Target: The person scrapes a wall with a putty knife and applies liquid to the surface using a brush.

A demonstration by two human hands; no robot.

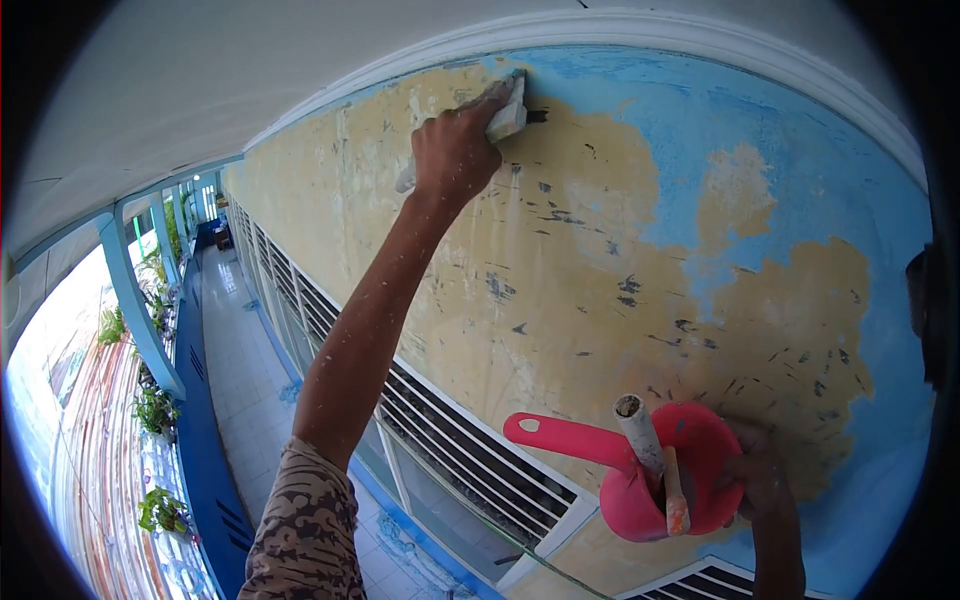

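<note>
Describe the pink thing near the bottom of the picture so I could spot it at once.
Start at the big wall of peeling blue and yellow paint, then drop to its lower right, just above the white louvred vents. There the right hand holds a pink scoop-like cup with a long handle pointing left. It is the only bright pink item, and two tool handles stick up out of it.

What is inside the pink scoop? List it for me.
Two handles stand in the pink scoop, held by the right hand: a pale, paint-crusted tube and a thinner wooden stick with an orange tip. Their lower ends and anything at the bottom are hidden by the wall.
</note>
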